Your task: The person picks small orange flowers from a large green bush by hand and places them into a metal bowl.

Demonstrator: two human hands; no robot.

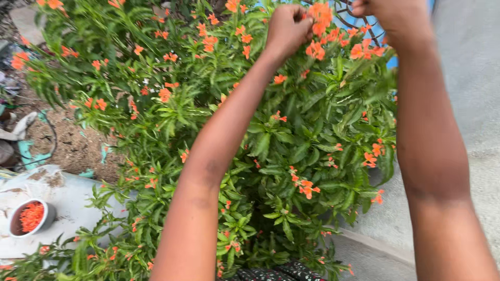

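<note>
Forearms: both of my bare arms reach up and forward over the bush, closest to my eyes, one at each side of the view.
Left hand [287, 27]: my fingers are curled together and pinched on an orange flower cluster [320, 14] at the top of the shrub. The fingertips touch the petals.
Right hand [391, 11]: it is at the top edge, partly cut off. It looks closed like a loose fist just beside the same high branches, but I cannot tell if it grips something.
Flowering shrub [291, 145]: dense green, with narrow leaves and many small orange blossoms spread everywhere. It fills the middle of the view.
Handling of the flowers: I judge them very light, soft and easy to crush. The petals would tear if I squeeze, so the better place to hold is the thin base under the bloom, with two fingertips only. The stems seem flexible and would bend toward me.
Bowl [30, 217]: a small round bowl at lower left, well apart from my hands, already holding a heap of orange petals. It stands on a pale, dirty slab [73, 198].
Soil [73, 140]: bare brown earth behind the slab.
Grey pavement [469, 93]: it runs along the right side of the shrub.
</note>
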